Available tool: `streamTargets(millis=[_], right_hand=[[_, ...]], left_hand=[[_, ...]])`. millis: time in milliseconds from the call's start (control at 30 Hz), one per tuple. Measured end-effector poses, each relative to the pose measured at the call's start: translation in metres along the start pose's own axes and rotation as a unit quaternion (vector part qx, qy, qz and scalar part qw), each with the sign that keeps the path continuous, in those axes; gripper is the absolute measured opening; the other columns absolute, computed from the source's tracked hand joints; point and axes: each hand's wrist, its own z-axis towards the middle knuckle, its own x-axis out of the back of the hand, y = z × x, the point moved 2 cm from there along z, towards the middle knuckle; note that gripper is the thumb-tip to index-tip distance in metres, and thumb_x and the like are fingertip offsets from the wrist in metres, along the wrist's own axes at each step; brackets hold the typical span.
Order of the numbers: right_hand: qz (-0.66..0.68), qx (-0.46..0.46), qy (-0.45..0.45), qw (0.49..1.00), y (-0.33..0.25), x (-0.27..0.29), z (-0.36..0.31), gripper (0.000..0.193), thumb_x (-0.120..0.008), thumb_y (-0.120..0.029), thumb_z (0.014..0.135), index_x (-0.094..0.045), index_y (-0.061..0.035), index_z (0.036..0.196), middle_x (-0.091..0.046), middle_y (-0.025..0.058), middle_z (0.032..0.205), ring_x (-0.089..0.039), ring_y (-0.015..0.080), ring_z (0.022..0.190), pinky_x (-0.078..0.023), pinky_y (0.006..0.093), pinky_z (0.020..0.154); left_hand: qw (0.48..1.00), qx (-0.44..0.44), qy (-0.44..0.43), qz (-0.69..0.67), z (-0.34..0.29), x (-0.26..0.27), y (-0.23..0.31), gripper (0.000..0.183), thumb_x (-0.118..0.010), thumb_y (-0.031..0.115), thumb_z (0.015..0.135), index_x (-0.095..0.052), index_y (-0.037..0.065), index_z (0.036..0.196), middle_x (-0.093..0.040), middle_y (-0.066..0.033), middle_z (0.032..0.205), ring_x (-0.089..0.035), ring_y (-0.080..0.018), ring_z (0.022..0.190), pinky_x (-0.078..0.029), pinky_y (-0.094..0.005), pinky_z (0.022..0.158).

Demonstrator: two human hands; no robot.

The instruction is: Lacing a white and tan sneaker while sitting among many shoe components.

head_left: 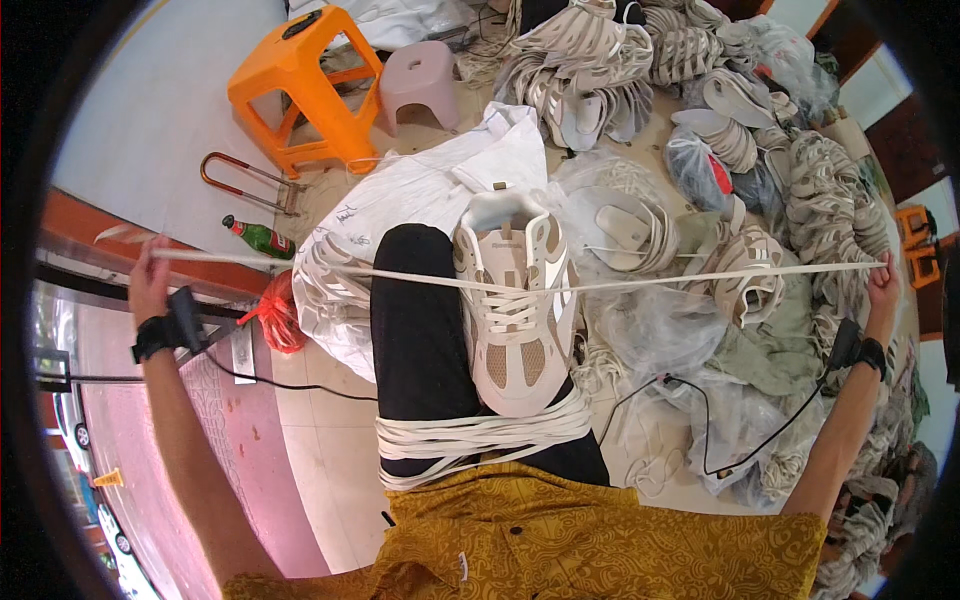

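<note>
A beige and white sneaker [517, 365] rests on my lap, toe toward me, its lower eyelets partly laced. From it a cream shoelace [660, 283] stretches out to both sides, drawn nearly straight. At the far left my left hand [150, 280] is closed on one end of the lace. Out on the right my right hand [884, 280] pinches the other end. Both arms are spread wide, with a dark strapped device on each wrist. A bundle of loose cream laces [480, 440] lies across my black-trousered thighs, below the sneaker's toe.
Piles of beige shoe uppers [590, 60] and plastic bags lie ahead and to the right. A white sack [430, 180] spreads in front of me. An orange stool [300, 80], a small pale stool [420, 85], a green bottle [262, 238] and a red bag [282, 315] stand at left.
</note>
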Motion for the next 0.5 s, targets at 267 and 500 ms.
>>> streamTargets(millis=[267,500], right_hand=[[-0.122,0.068,0.144,0.980,0.004,-0.020,-0.020,0.026,-0.043,-0.015,0.090,-0.042,-0.0013,0.112,-0.048,0.0037,0.077,-0.029,0.0081,0.045,-0.024,0.0213,0.039],[-0.171,0.074,0.081,0.979,0.041,-0.081,-0.033,0.027,-0.049,-0.017,0.086,-0.053,-0.0013,0.108,-0.051,0.0015,0.069,-0.034,0.0075,0.050,-0.025,0.0215,0.043]], left_hand=[[0.921,0.212,-0.012,0.326,-0.004,0.142,-0.132,0.051,-0.046,0.040,0.086,-0.049,-0.001,0.115,-0.057,-0.0188,0.105,-0.054,-0.0223,0.100,-0.041,-0.0290,0.083],[0.888,0.261,0.059,0.375,-0.037,0.208,-0.188,0.050,-0.043,0.038,0.087,-0.051,-0.005,0.109,-0.057,-0.0183,0.105,-0.053,-0.0242,0.103,-0.040,-0.0305,0.085]])
